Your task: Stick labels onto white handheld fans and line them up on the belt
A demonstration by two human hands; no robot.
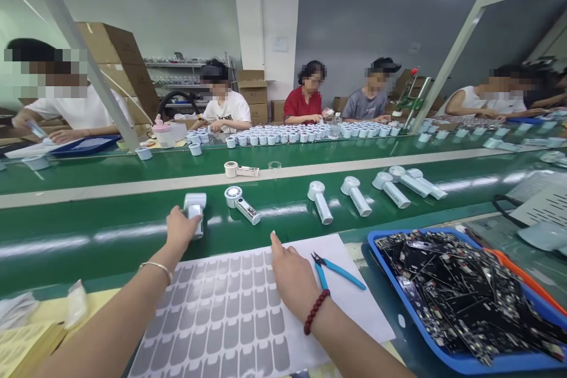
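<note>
My left hand [181, 229] is closed round the handle of a white handheld fan [195, 201] at the near side of the green conveyor belt. My right hand [296, 276] rests over the right part of a white sheet of grey stickers [217, 301], its foremost finger stretched forward; the other fingers are partly hidden. Nothing shows in it. Beside it on the sheet lie blue-handled cutting pliers [341, 271]. Just right of my left hand, a handheld fan with an exposed circuit board [243, 205] lies on the belt.
More handheld fans [319, 202] lie along the belt to the right. A blue tray [425, 331] heaped with black circuit boards [460, 289] stands at right. Yellow sticker sheets [26, 345] lie at left. Across the belt, several people work behind rows of white fan heads [292, 134].
</note>
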